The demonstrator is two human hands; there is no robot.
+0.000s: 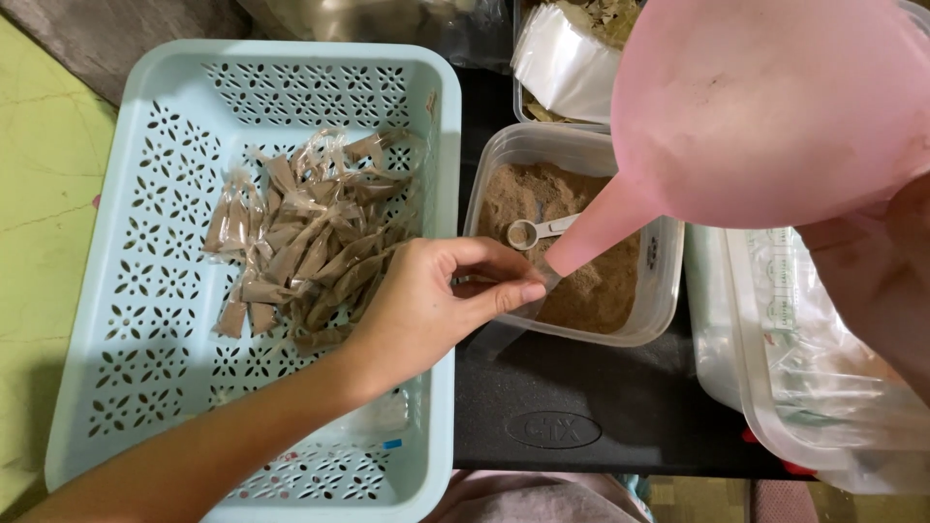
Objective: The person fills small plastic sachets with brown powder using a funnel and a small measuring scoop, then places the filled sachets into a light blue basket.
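Beside the powder tub, the left hand pinches an unfilled sachet under the pink funnel; many filled packets fill the basket, right hand grip unclear.

Small clear packets of brown powder heaped in pale-blue basket, clear empty bags (top).

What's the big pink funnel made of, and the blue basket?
Pink funnel: probably plastic, smooth, matte and slightly see-through, dusted with powder. Light blue basket: likely moulded plastic, with cut-out flower-pattern holes and a soft sheen on its rim.
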